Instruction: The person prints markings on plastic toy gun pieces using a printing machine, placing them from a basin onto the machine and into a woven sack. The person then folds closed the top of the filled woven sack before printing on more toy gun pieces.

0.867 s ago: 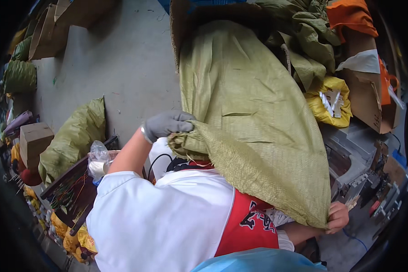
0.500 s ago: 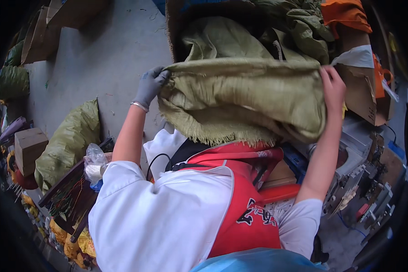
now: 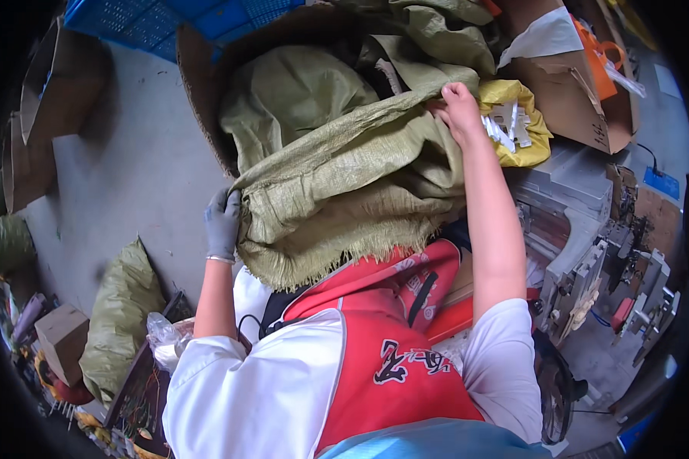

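A green woven sack [image 3: 344, 180] is stretched between my two hands, its frayed edge hanging over my lap. My left hand [image 3: 223, 223], in a grey glove, grips the sack's left end. With bare fingers, my right hand [image 3: 461, 113] pinches the folded upper edge at the right, higher than the left hand. Beyond the held part, more green woven cloth [image 3: 291, 88] bulges inside an open cardboard box [image 3: 194, 92]. What lies under the sack is hidden.
A yellow bag [image 3: 540, 145] with white plastic parts stands right of my right hand, by a grey metal machine [image 3: 570, 191]. A blue plastic crate [image 3: 149, 27] is at the back left. At left are a filled green sack [image 3: 122, 321] and a cardboard block [image 3: 63, 340].
The stretched sack has tilted, its left end coming down nearer to me while the right end stays high. The view has shifted, and the yellow bag with white parts now shows.
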Available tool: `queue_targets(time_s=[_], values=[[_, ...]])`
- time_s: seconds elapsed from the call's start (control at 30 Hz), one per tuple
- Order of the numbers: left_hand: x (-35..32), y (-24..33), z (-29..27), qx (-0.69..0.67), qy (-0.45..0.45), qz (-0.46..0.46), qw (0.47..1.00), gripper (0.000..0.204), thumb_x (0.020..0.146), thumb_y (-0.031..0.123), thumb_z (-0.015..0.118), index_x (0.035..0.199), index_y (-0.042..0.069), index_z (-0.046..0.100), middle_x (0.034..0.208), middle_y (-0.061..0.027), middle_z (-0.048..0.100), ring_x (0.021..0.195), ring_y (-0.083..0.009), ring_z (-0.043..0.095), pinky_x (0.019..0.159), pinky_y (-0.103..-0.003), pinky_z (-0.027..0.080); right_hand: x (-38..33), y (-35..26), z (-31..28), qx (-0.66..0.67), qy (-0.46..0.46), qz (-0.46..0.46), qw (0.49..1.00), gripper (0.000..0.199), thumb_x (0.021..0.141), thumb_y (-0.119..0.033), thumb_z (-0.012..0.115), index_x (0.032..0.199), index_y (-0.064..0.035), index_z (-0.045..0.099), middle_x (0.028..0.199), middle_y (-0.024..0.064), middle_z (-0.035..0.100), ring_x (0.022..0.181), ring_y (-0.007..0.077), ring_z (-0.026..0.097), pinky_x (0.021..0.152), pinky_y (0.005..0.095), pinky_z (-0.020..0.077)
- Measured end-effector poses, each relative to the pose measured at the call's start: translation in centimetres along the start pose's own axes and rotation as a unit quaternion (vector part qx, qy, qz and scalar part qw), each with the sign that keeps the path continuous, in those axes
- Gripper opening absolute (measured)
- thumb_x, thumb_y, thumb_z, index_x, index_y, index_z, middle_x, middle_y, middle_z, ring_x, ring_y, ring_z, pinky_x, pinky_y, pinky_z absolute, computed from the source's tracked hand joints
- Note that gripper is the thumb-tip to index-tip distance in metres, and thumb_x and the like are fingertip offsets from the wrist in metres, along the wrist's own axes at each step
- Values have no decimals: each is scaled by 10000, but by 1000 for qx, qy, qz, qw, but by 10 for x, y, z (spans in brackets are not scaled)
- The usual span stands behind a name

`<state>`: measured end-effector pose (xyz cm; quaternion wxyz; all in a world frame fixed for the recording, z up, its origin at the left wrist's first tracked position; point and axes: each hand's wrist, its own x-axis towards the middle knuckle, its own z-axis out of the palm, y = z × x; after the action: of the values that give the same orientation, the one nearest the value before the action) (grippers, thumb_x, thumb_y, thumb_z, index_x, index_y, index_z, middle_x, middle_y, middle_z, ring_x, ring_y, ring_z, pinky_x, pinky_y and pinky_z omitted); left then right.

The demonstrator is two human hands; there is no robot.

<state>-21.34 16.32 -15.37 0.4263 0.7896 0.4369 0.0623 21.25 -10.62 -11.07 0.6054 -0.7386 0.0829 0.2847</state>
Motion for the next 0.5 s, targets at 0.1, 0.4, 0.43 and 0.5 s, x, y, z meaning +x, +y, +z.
queue_targets(time_s=[0.1,0.4,0.43,0.5], values=[[6,-2,14,-31,10,-45,998,283,993,227,594,1102,-16,692,945,-100,741,840,-151,656,779,-317,516,24,8,21,-92,6,-166,982,143,943,-61,581,1076,-22,547,1010,93,612,950,211,623,857,381,553],[-7,-8,32,-97,75,-84,989,260,1002,215,605,1079,-23,676,948,-55,705,839,-114,599,765,-289,498,43,33,97,-555,4,-485,676,351,818,-61,633,1161,-92,567,1502,170,374,1304,374,477,1139,468,383],[-9,-7,34,-92,84,-90,988,264,999,220,604,1060,-26,676,928,-70,709,831,-122,611,766,-298,505,47,36,105,-624,-28,-438,647,380,899,-125,567,1278,-143,585,1581,119,304,1366,333,417,1206,483,256],[-8,-3,37,-90,90,-117,985,252,997,209,602,1063,-25,669,929,-91,712,836,-138,631,777,-301,510,48,43,110,-711,-41,-402,576,387,936,-166,523,1319,-174,581,1599,80,290,1406,300,359,1212,506,210]])
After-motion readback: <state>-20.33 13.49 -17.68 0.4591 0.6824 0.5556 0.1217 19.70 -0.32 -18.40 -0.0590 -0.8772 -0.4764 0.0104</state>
